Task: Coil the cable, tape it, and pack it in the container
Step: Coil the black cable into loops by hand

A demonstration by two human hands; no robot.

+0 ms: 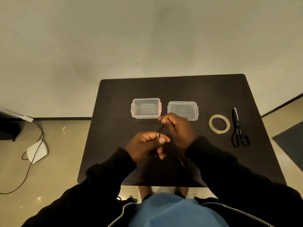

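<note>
On the table in front of you, the container sits at the far middle with its lid just to its right. Further right lies the tape roll, then the scissors beside it. Your left hand and right hand hold the cable nearer you, before the container and lid.

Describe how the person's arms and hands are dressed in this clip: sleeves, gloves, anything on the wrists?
Both hands, left hand and right hand, are bare, with no gloves and no rings that can be made out. Long black sleeves cover both arms to the wrists. They belong to a black jacket worn open, with a light-edged zipper, over a blue top. Any wristwear is too dark to tell.
</note>
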